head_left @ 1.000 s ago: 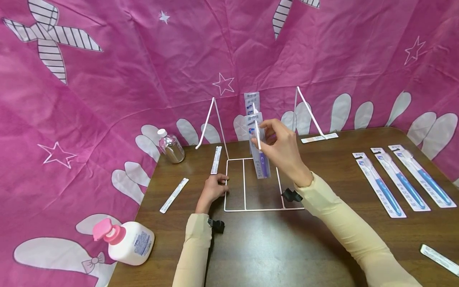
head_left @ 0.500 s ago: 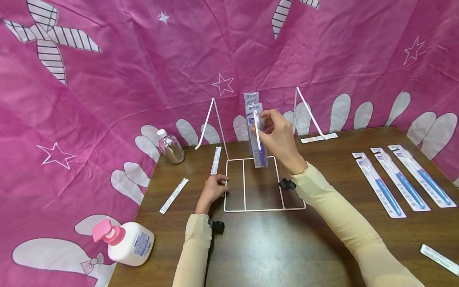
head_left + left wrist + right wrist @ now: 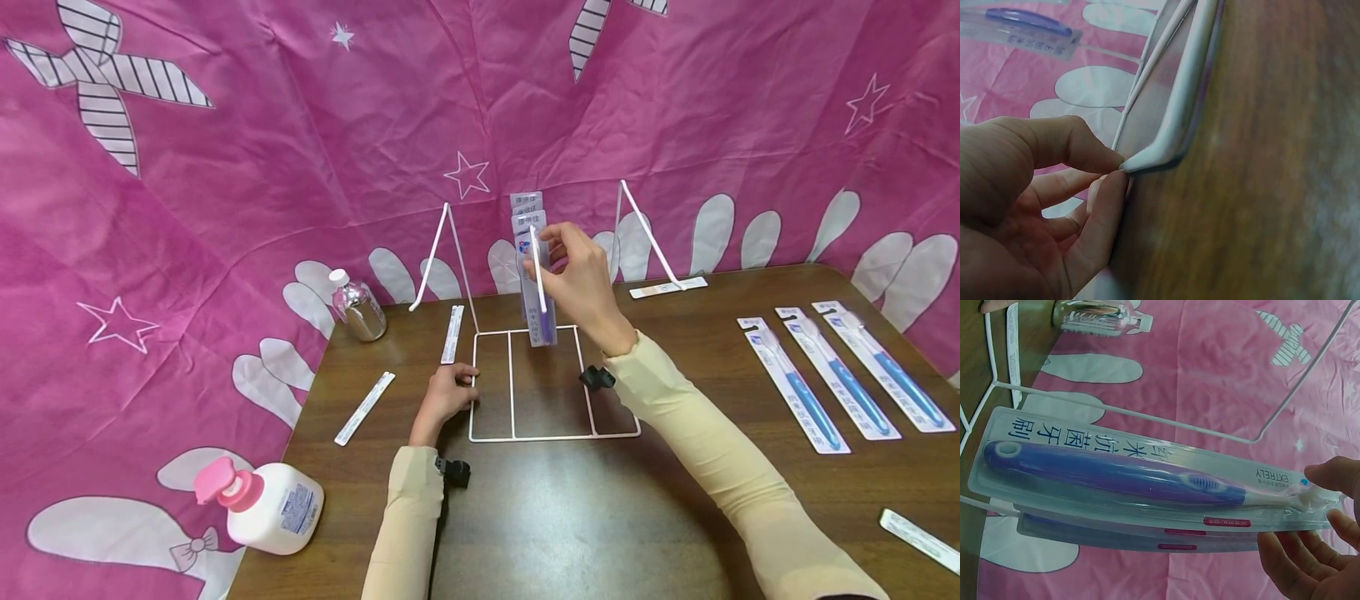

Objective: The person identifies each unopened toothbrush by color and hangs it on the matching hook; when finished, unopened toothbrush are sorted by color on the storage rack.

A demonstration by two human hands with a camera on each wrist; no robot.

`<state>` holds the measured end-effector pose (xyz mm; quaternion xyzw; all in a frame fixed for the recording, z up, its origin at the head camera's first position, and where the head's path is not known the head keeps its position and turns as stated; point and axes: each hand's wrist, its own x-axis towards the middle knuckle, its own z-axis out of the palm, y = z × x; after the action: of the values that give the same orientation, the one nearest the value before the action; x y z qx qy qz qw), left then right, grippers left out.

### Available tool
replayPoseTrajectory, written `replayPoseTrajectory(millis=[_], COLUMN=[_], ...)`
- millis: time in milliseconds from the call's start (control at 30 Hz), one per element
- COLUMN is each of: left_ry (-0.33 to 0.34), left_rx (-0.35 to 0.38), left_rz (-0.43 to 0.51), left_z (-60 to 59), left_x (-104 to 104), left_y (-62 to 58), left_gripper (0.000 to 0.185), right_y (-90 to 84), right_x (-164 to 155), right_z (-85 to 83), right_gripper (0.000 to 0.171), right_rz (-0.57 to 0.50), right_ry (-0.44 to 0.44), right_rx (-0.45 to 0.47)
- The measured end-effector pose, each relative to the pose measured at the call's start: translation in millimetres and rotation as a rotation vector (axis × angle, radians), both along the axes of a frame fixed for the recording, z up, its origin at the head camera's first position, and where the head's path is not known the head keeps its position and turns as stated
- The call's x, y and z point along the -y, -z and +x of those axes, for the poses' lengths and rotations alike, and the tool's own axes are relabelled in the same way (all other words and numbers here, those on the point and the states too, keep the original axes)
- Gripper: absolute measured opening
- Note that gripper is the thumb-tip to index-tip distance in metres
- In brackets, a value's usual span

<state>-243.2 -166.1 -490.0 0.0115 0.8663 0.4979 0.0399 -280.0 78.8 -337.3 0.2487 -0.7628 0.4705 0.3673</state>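
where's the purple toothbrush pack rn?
Head view, centre: the purple toothbrush pack hangs upright on the white wire rack, gripped at its top by the right hand.

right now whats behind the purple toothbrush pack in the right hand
Another toothbrush pack hangs right behind the purple toothbrush pack held by the right hand on the white wire rack. Mostly covered, so its brush colour is unclear.

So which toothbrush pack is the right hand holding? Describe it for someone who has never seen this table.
Find the white wire rack at the middle of the brown table. At its far side the right hand pinches the top of an upright toothbrush pack. Its brush is purple, whereas the packs lying flat at the right hold blue ones.
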Motion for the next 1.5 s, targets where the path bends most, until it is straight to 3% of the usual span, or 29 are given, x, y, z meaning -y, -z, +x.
replayPoseTrajectory(millis=[467,767,1133,1500], left_ry=[0.013,0.010,0.004,0.005], left_rx=[-0.018,-0.018,-0.014,-0.006], left_rz=[0.012,0.003,0.003,0.005], left_z=[-1.1,-2.0,-1.9,-3.4], left_x=[-5.1,-2.3,0.3,1.0], left_y=[3.8,2.1,1.3,2.4], left_gripper=[0.031,0.031,0.030,0.030], right_y=[0.0,16.4,45.6,63.4], right_x=[-8.5,-27.1,-85.2,-161.6], right_z=[5.4,17.5,30.4,34.3], right_gripper=[0.032,0.033,0.029,0.029], right_rz=[0.027,0.096,0.255,0.511], right_ry=[0.019,0.068,0.131,0.189], right_rx=[0.036,0.070,0.190,0.422])
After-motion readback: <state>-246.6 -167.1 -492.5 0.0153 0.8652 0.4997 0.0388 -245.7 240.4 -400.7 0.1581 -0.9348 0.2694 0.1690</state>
